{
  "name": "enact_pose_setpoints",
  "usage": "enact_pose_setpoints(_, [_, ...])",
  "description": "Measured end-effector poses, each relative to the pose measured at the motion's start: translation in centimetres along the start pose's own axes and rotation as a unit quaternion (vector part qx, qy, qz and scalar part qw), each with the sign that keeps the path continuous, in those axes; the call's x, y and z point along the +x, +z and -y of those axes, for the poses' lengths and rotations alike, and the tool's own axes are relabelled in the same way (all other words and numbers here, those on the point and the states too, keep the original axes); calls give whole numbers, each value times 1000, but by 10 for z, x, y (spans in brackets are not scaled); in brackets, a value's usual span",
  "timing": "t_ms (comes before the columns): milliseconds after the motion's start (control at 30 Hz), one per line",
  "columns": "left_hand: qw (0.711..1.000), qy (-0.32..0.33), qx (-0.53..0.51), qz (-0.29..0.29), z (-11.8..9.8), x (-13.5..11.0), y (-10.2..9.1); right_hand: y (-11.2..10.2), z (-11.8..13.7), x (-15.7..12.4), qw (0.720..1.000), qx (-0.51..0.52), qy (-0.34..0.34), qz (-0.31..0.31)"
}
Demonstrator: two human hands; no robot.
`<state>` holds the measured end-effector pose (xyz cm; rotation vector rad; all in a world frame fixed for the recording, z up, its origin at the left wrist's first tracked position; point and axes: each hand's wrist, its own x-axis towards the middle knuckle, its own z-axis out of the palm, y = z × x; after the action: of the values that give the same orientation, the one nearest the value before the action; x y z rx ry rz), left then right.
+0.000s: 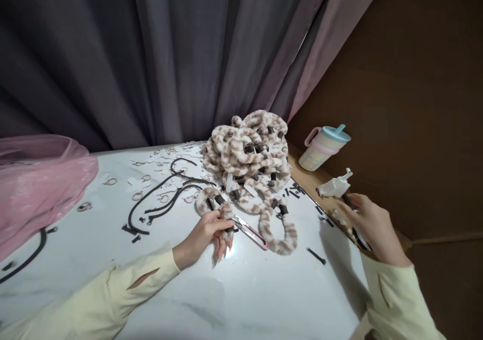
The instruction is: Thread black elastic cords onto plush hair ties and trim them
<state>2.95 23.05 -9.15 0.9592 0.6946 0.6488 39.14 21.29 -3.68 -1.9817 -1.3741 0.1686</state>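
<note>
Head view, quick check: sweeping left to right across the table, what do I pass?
Pink plastic bag → black cords → left hand gripping a fuzzy loop → pink-handled snips → pile of fuzzy loops → lidded cup → right hand, by the table's right edge.

dim room, soft glare on the white table, edges warped and blurry.
</note>
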Motion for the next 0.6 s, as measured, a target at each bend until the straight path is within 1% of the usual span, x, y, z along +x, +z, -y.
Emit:
enact_pose_setpoints(33, [1000,1,0,1,0,0,0,2,16,-14,1000,-3,-11,23])
enact_pose_setpoints(67, [1000,2,1,1,0,0,0,7,34,-29,997,4,-39,73])
enact_pose_setpoints(100, [1000,3,2,1,0,0,-1,14,53,-43,981,8,-101,164])
enact_pose_setpoints(133, [1000,4,3,1,-1,0,0,22,73,-56,959,9,-153,240])
enact_pose_setpoints(167, [1000,3,5,0,-2,0,0,32,91,-67,934,7,-191,302])
enact_pose_setpoints(200, [1000,3,7,-3,-4,0,0,43,106,-77,911,-10,-232,341])
enact_pose_setpoints(233, [1000,5,12,-9,-7,-1,1,54,118,-85,897,-40,-276,343])
enact_pose_setpoints(267, [1000,10,22,-15,-10,-2,2,65,126,-92,889,-83,-305,331])
enact_pose_setpoints(300, [999,16,37,-22,-13,-4,3,76,130,-96,886,-130,-316,313])
enact_pose_setpoints(367, [995,37,82,-32,-19,-7,6,94,130,-101,875,-191,-350,276])
enact_pose_setpoints(433, [989,53,133,-36,-24,-11,8,107,125,-100,872,-204,-358,263])
enact_pose_setpoints(500, [983,60,170,-39,-29,-15,11,112,121,-93,879,-190,-347,266])
enact_pose_setpoints(533, [982,60,176,-41,-31,-16,12,111,121,-88,884,-179,-336,269])
enact_pose_setpoints(600, [986,53,155,-32,-37,-19,13,104,125,-76,898,-143,-309,277])
